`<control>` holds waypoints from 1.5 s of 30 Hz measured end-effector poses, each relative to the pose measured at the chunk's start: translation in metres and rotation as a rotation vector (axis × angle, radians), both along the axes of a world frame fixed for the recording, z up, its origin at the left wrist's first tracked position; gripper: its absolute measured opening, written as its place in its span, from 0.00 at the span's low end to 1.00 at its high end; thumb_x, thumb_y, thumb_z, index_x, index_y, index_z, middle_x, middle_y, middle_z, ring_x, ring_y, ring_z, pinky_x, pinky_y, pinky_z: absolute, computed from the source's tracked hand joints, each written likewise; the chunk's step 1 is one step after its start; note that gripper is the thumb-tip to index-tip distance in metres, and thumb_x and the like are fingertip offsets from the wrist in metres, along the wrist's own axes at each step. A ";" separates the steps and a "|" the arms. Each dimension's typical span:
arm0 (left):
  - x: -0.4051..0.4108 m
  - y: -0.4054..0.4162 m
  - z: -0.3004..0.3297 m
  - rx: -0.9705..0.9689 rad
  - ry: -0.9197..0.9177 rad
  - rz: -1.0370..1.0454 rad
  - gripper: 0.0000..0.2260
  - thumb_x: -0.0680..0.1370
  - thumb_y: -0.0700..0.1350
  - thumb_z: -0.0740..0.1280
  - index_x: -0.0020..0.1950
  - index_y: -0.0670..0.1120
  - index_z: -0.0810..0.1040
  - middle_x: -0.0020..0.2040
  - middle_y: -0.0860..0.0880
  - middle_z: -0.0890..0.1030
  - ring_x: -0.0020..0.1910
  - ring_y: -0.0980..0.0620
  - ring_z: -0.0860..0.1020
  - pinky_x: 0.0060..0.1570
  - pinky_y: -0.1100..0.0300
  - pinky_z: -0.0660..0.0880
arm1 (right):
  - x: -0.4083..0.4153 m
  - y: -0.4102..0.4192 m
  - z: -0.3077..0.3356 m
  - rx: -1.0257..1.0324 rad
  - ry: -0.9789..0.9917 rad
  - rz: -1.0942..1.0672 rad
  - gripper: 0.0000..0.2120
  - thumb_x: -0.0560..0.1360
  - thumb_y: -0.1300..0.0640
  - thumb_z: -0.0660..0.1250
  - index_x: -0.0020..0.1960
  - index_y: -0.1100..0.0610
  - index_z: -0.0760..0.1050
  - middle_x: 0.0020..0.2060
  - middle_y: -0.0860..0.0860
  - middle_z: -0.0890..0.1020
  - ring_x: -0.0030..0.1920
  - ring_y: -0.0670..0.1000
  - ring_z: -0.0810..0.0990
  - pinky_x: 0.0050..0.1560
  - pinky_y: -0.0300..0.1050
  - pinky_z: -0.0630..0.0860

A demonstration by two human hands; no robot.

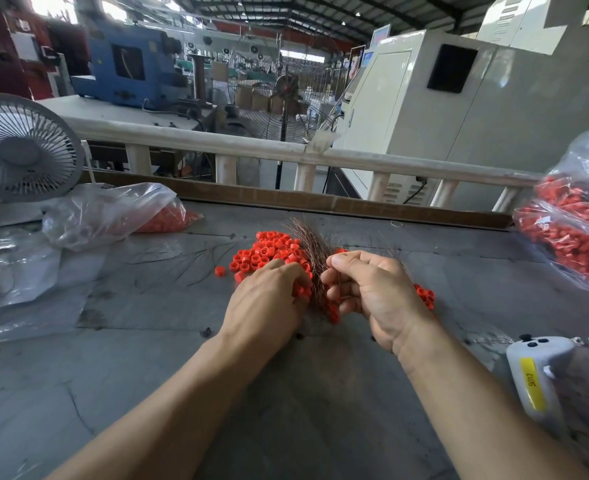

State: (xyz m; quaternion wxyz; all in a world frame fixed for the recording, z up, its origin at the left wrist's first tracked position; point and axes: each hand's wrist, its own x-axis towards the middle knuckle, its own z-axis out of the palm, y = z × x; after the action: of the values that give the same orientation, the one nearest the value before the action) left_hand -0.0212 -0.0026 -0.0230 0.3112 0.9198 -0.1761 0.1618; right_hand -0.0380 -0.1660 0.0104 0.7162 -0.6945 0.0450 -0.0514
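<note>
Head view: right hand (pixel 372 292) pinched the wire bundle (pixel 312 244) upright over the red caps (pixel 269 251) heaped mid-table (pixel 147 375), left hand (pixel 269 296) curled round several caps beside it; a slack pinch could let strands splay, scattering caps.

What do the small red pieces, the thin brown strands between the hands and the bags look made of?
Red pieces: likely moulded plastic; uniform bright red, identical hollow shapes. Strands: probably fine copper wire; reddish-brown, slight metallic sheen, holding a curve. Left bag and right bag: thin clear plastic film; crinkled, glare, contents visible through it.
</note>
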 end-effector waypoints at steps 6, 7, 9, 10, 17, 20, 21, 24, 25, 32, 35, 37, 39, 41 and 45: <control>0.003 0.004 0.000 -0.267 0.107 0.063 0.09 0.75 0.43 0.75 0.51 0.54 0.81 0.46 0.59 0.81 0.45 0.58 0.78 0.49 0.57 0.78 | 0.000 0.000 0.000 0.024 -0.004 0.024 0.04 0.81 0.62 0.68 0.48 0.60 0.79 0.40 0.58 0.87 0.32 0.51 0.83 0.26 0.39 0.75; 0.004 0.004 0.000 -0.312 0.122 0.078 0.09 0.74 0.41 0.75 0.50 0.54 0.81 0.45 0.59 0.82 0.43 0.59 0.79 0.47 0.59 0.78 | -0.001 0.000 0.001 0.029 -0.009 0.027 0.04 0.81 0.62 0.67 0.48 0.60 0.79 0.39 0.57 0.87 0.31 0.51 0.83 0.26 0.39 0.76; 0.005 0.004 0.002 -0.515 0.202 0.063 0.10 0.74 0.37 0.76 0.48 0.52 0.82 0.42 0.55 0.84 0.40 0.58 0.81 0.43 0.62 0.78 | -0.001 0.000 0.001 0.024 -0.025 0.031 0.04 0.81 0.62 0.67 0.48 0.61 0.79 0.36 0.56 0.86 0.30 0.50 0.80 0.25 0.39 0.74; 0.005 0.003 0.005 -0.676 0.263 0.017 0.10 0.74 0.35 0.75 0.48 0.50 0.82 0.42 0.52 0.86 0.38 0.55 0.82 0.40 0.63 0.78 | -0.001 0.000 0.001 0.013 -0.039 0.034 0.04 0.81 0.62 0.67 0.48 0.61 0.80 0.35 0.55 0.85 0.29 0.49 0.79 0.25 0.39 0.74; -0.006 0.010 0.022 -1.190 0.502 -0.272 0.08 0.79 0.33 0.69 0.56 0.42 0.82 0.46 0.44 0.88 0.37 0.52 0.83 0.35 0.64 0.77 | -0.004 0.003 0.001 -0.072 -0.150 0.085 0.05 0.80 0.62 0.68 0.49 0.59 0.82 0.33 0.53 0.81 0.28 0.48 0.74 0.25 0.40 0.69; -0.008 0.012 0.024 -1.199 0.507 -0.299 0.10 0.79 0.33 0.69 0.58 0.42 0.83 0.48 0.43 0.87 0.38 0.51 0.82 0.36 0.63 0.77 | -0.005 0.003 0.004 -0.075 -0.196 0.103 0.04 0.80 0.60 0.69 0.48 0.57 0.83 0.32 0.52 0.80 0.28 0.48 0.73 0.25 0.40 0.69; -0.008 0.012 0.024 -1.192 0.503 -0.302 0.10 0.79 0.34 0.68 0.58 0.42 0.83 0.48 0.43 0.87 0.39 0.51 0.82 0.36 0.63 0.77 | -0.006 0.003 0.004 -0.072 -0.210 0.107 0.04 0.79 0.59 0.70 0.47 0.57 0.83 0.32 0.52 0.80 0.28 0.48 0.73 0.24 0.40 0.69; -0.008 0.013 0.024 -1.168 0.497 -0.309 0.10 0.79 0.34 0.68 0.58 0.43 0.83 0.48 0.43 0.87 0.40 0.51 0.81 0.37 0.62 0.77 | -0.008 0.004 0.006 -0.096 -0.240 0.116 0.04 0.77 0.55 0.72 0.46 0.55 0.84 0.32 0.52 0.79 0.28 0.48 0.73 0.24 0.40 0.69; -0.008 0.013 0.024 -1.162 0.493 -0.308 0.10 0.79 0.34 0.68 0.59 0.43 0.83 0.47 0.44 0.87 0.39 0.51 0.81 0.37 0.61 0.76 | -0.008 0.005 0.006 -0.112 -0.247 0.117 0.04 0.78 0.56 0.72 0.45 0.54 0.84 0.31 0.52 0.79 0.28 0.48 0.72 0.24 0.40 0.69; -0.009 0.013 0.024 -1.151 0.438 -0.325 0.10 0.79 0.34 0.69 0.57 0.43 0.84 0.42 0.46 0.85 0.37 0.52 0.79 0.36 0.60 0.75 | -0.011 0.006 0.007 -0.200 -0.263 0.112 0.06 0.79 0.56 0.72 0.45 0.55 0.84 0.31 0.52 0.79 0.29 0.48 0.73 0.26 0.41 0.70; -0.009 0.012 0.025 -1.152 0.427 -0.329 0.10 0.79 0.33 0.68 0.57 0.42 0.84 0.41 0.47 0.84 0.36 0.52 0.78 0.36 0.60 0.74 | -0.012 0.006 0.007 -0.225 -0.269 0.108 0.06 0.79 0.56 0.72 0.44 0.55 0.84 0.30 0.52 0.78 0.28 0.48 0.73 0.25 0.40 0.70; -0.009 0.011 0.024 -1.148 0.421 -0.329 0.10 0.79 0.33 0.68 0.57 0.42 0.84 0.41 0.47 0.84 0.36 0.52 0.77 0.36 0.60 0.73 | -0.012 0.006 0.008 -0.232 -0.271 0.103 0.06 0.79 0.56 0.72 0.43 0.54 0.84 0.29 0.52 0.78 0.27 0.48 0.72 0.25 0.40 0.69; -0.008 0.011 0.024 -1.138 0.414 -0.335 0.10 0.79 0.33 0.68 0.56 0.42 0.84 0.40 0.47 0.83 0.36 0.52 0.77 0.35 0.61 0.74 | -0.012 0.006 0.007 -0.238 -0.272 0.099 0.07 0.79 0.56 0.72 0.43 0.54 0.84 0.29 0.51 0.77 0.27 0.48 0.72 0.25 0.39 0.69; -0.008 0.011 0.024 -1.121 0.400 -0.338 0.10 0.79 0.33 0.68 0.56 0.43 0.84 0.39 0.48 0.83 0.35 0.53 0.76 0.33 0.63 0.74 | -0.012 0.006 0.007 -0.237 -0.274 0.098 0.07 0.79 0.56 0.73 0.42 0.53 0.84 0.28 0.51 0.77 0.27 0.48 0.71 0.25 0.40 0.67; -0.006 0.010 0.022 -1.111 0.389 -0.324 0.09 0.79 0.33 0.69 0.55 0.43 0.85 0.39 0.48 0.83 0.34 0.53 0.76 0.33 0.63 0.74 | -0.012 0.006 0.007 -0.218 -0.287 0.104 0.06 0.77 0.52 0.73 0.43 0.53 0.84 0.29 0.50 0.77 0.27 0.47 0.71 0.25 0.38 0.68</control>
State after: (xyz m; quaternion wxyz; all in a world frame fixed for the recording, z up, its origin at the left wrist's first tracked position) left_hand -0.0276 0.0078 -0.0009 0.7915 0.5942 -0.1431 0.0093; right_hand -0.0495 -0.1599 0.0174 0.6373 -0.7551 -0.0996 -0.1174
